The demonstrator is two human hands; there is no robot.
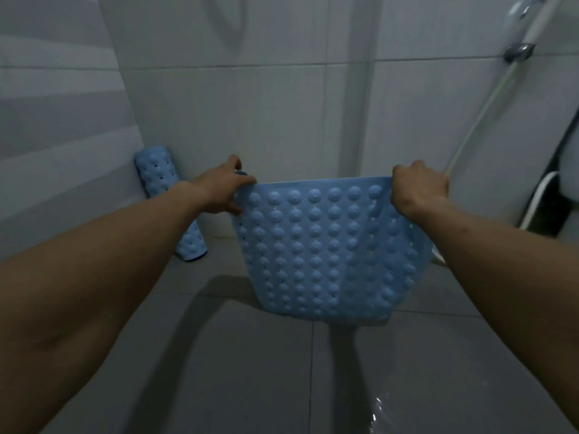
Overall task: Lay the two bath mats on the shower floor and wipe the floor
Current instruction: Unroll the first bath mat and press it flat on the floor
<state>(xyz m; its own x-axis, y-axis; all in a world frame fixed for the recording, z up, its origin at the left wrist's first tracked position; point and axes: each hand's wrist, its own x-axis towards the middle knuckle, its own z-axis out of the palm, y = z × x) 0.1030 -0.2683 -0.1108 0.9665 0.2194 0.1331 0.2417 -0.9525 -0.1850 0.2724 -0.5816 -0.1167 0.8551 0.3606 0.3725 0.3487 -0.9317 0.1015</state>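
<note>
Head camera looks forward and down, close above the shower floor.

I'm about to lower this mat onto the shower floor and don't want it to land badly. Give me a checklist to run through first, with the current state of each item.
1. Both hands grip the held mat's top edge: ok, left hand and right hand each pinch a corner.
2. Suction cups face the person, not yet the floor: not ok.
3. Mat hangs unrolled: ok.
4. Floor below free of objects: ok.
5. Floor dry: not ok, water glints at the lower right.
6. Rolled mat out of the way: ok, it leans in the left corner.
</note>
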